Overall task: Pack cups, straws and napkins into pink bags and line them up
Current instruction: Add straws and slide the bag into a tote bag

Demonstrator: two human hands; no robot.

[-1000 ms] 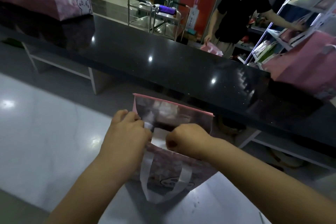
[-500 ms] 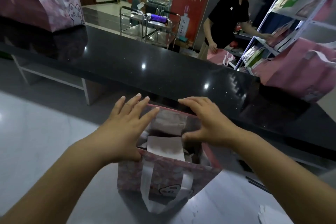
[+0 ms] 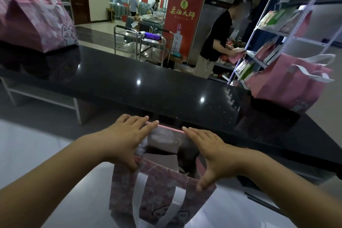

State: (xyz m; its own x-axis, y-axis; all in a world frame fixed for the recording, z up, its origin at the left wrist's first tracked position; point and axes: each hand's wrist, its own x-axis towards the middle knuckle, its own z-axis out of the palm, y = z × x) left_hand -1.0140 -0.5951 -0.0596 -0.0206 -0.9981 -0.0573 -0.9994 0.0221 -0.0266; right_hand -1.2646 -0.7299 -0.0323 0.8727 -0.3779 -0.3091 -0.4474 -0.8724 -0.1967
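Pink, with a pale cat-face print, the bag [image 3: 161,196] stands upright on the pale bench [image 3: 37,144], its mouth open and its far rim just below the near edge of the black counter [image 3: 148,87]; whether rim and counter touch cannot be told. The left hand [image 3: 125,139] lies flat over the left side of the mouth, fingers straight and a little spread, reaching to the far rim, thumb down against the near rim; it clamps nothing. The right hand [image 3: 209,152] mirrors it on the right side, fingers straight and close together, thumb stretched to the near right corner of the rim; it too grips nothing. The two hands are apart, with the open mouth between them; inside is dim, with something whitish at the far left that is too blurred to name. A white handle [image 3: 140,190] hangs in a loop down the near face of the bag.

On the counter's far left end sits a second pink bag [image 3: 33,24]; at its right end, a third pink bag [image 3: 285,83] with white handles. Beyond the counter's far edge stand metal trolleys [image 3: 148,46], a red banner [image 3: 183,18], and a person in a black top [image 3: 216,42] bent towards a white shelf rack [image 3: 296,39].
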